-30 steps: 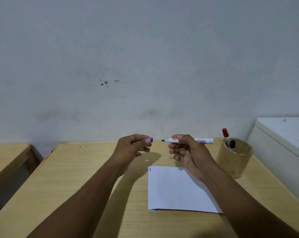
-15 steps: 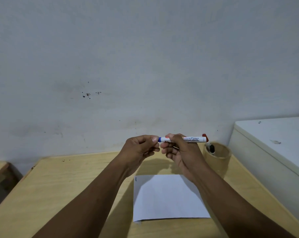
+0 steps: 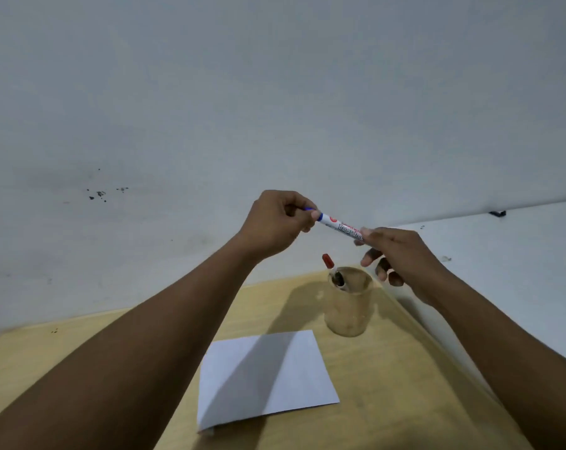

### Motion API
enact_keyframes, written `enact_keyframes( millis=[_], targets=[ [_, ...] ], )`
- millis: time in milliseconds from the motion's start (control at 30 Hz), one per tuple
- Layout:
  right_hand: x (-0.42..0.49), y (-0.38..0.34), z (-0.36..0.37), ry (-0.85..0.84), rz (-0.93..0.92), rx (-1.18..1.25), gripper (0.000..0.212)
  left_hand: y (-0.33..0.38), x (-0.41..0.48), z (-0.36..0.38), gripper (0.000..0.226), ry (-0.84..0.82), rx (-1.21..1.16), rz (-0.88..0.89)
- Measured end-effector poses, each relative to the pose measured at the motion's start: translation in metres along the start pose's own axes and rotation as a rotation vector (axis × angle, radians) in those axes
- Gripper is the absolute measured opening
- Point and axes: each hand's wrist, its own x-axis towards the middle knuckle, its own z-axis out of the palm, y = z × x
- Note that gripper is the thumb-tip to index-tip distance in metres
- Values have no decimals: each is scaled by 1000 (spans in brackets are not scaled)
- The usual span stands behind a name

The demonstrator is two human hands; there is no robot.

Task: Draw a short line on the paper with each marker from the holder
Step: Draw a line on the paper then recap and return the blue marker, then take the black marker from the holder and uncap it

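Pale grey wall (image 3: pixel 275 92) is filling the upper field, meeting the far edge of a light wooden table (image 3: pixel 388 384); a white cabinet (image 3: pixel 518 271) is running along the table's right edge. White paper (image 3: pixel 265 378) is lying flat near the table's middle, its right corner pointing toward the near right, with bare wood showing to its left and right. Just beyond its far right corner a tan cylindrical holder (image 3: pixel 348 306) is standing upright, carrying a red-capped marker (image 3: pixel 328 261) that is leaning left, and a dark one low inside. Above the holder, well clear of the table, both hands are sharing a white blue-capped marker (image 3: pixel 340 226). Its long axis is sloping from upper left to lower right, cap end leftward. The left hand (image 3: pixel 275 222) is pinching the blue cap; the right hand (image 3: pixel 401 254) is gripping the barrel's other end with thumb and forefinger, remaining fingers (image 3: pixel 369 256) loosely spread.
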Motion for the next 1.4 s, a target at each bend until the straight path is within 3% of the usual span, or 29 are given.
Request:
enact_keyframes(
  millis=[67, 133, 233, 300, 467, 667, 800, 900, 1000, 1100, 1200, 1300, 1333, 1400],
  targets=[
    [2, 13, -6, -39, -81, -330, 28, 6, 5, 16, 11, -33, 190, 68],
    [5, 23, -9, -88, -114, -473, 23, 11, 7, 29, 11, -89, 342, 105],
    [9, 36, -8, -75, -106, -446, 16, 13, 6, 45, 11, -179, 420, 108],
    [11, 45, -7, -48, -106, -431, 23, 8, 4, 54, 17, -278, 465, 82],
    [12, 53, -2, 6, -94, -406, 23, -7, -5, 65, 57, -417, 598, 40],
    [7, 33, 4, 198, -174, -277, 23, -14, -9, 64, 19, -389, 753, 97],
    [-12, -5, 17, 276, -148, 3, 17, 2, -9, 41, 16, -159, 590, 126],
    [-30, -28, 51, 34, 152, 264, 26, 14, -10, 0, 10, 1, 293, 16],
    [-34, -38, 96, -220, 371, 646, 53, 17, -23, -44, 13, -31, 14, -80],
    [-28, -46, 136, -235, 342, 961, 43, 5, -47, -78, 19, -77, -71, -166],
    [-30, -56, 169, -261, 212, 960, 22, -27, -74, -104, 20, 8, -246, -260],
    [-33, -51, 184, -286, 104, 873, 18, -67, -106, -127, 22, 188, -491, -381],
    [-33, -45, 186, -281, 89, 850, 17, -83, -118, -135, 23, 218, -495, -426],
    [-31, -26, 189, -278, 81, 694, 14, -115, -143, -146, 19, 177, -283, -490]
  ],
)
